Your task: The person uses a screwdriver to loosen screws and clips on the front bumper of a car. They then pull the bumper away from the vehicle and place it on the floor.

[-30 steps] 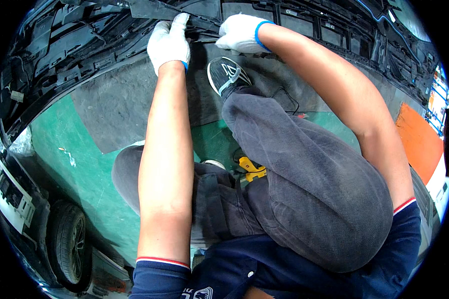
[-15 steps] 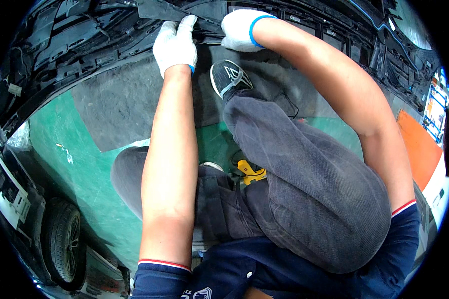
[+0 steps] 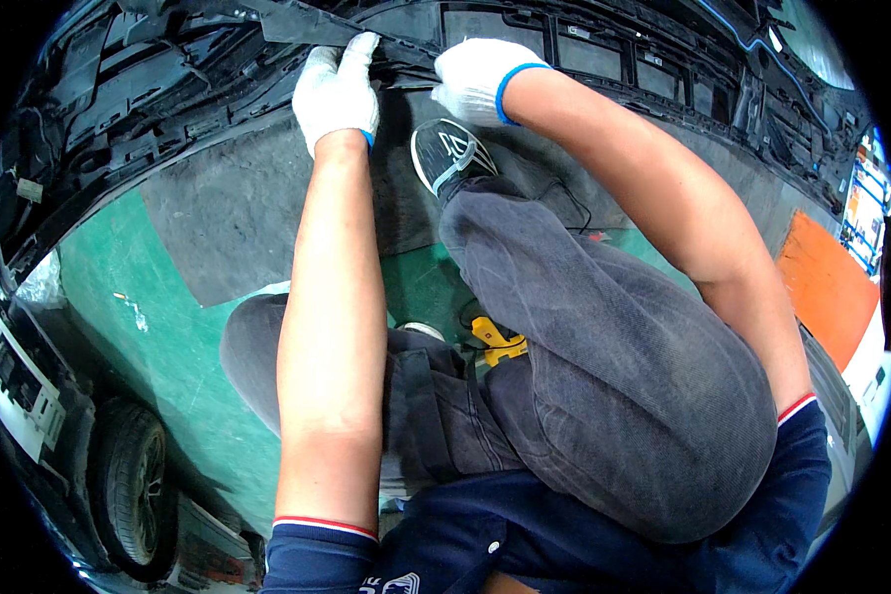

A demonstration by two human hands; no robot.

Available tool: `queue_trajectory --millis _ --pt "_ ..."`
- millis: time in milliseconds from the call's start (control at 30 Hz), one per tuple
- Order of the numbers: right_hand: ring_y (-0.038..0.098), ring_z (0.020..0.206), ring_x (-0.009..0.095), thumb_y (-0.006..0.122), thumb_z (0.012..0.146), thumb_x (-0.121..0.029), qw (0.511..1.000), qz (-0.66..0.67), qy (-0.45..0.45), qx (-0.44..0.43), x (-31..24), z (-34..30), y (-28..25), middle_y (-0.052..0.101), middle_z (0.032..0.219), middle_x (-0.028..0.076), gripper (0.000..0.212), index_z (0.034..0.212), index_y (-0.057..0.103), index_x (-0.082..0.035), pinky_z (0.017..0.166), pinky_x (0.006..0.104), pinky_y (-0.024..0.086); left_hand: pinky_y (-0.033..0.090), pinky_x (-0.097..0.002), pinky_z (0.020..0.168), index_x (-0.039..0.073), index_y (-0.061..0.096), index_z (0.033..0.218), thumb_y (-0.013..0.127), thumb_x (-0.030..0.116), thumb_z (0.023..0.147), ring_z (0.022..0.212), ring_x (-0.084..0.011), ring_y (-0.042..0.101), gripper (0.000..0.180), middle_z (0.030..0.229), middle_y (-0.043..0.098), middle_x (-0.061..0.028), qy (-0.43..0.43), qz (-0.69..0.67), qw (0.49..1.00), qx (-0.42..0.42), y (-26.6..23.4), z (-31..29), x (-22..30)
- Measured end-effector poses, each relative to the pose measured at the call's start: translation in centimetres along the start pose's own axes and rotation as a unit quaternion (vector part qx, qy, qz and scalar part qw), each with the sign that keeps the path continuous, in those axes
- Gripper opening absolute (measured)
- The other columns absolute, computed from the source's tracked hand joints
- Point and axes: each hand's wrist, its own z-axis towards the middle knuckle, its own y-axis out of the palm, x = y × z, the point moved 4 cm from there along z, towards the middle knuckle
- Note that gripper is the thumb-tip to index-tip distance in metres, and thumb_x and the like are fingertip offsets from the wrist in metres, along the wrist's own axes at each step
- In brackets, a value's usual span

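Note:
In a white knit glove with a blue cuff, my left hand (image 3: 335,97) is at the lower edge of a dark car bumper (image 3: 178,74). One digit stretches up against a flat black plastic panel (image 3: 312,24); the other fingers bend over at the bumper edge, their tips hidden. My right hand (image 3: 483,79), gloved the same way, is closed at the panel's right end, by the bumper's lower edge. What its fingers hold is hidden from view.
A dark mat (image 3: 223,203) lies on the green floor (image 3: 109,257) under my shoe (image 3: 451,156). A yellow tool (image 3: 498,340) sits between my legs. There is a wheel (image 3: 134,485) at lower left and an orange board (image 3: 830,287) at right.
My left hand has shifted slightly left, still at the bumper edge. My right hand has moved a little down. The black panel has shifted slightly with them.

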Motion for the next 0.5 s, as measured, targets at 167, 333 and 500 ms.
queue_trajectory --millis 167,333,500 --pt "0.073 0.096 0.043 0.059 0.091 -0.023 1.000 0.005 0.003 0.031 -0.2 -1.7 0.1 0.075 0.102 0.025 0.030 0.100 0.079 -0.002 0.085 0.0475 0.058 0.050 -0.0406 0.098 0.001 0.072 0.120 0.071 0.048 0.093 0.111 -0.0387 0.068 0.054 0.118 0.073 -0.0219 0.008 -0.013 1.000 0.010 0.0 -0.3 0.1" --pt "0.073 0.092 0.043 0.059 0.094 -0.028 0.993 0.069 0.021 0.093 -0.2 -3.1 1.6 0.074 0.099 0.026 0.033 0.097 0.077 -0.001 0.084 0.0499 0.058 0.049 -0.0398 0.099 0.000 0.071 0.122 0.070 0.049 0.093 0.113 -0.0372 0.068 0.057 0.121 0.073 -0.0216 0.010 -0.009 1.000 -0.002 0.0 -0.1 -0.1" --pt "0.071 0.096 0.042 0.060 0.098 -0.041 0.975 0.154 -0.012 0.162 0.7 -4.6 2.0 0.074 0.101 0.022 0.039 0.104 0.073 -0.005 0.088 0.0498 0.056 0.047 -0.0381 0.102 -0.003 0.069 0.125 0.068 0.051 0.094 0.117 -0.0359 0.067 0.063 0.125 0.072 -0.0219 -0.008 0.003 1.000 -0.015 0.1 0.1 -0.1"
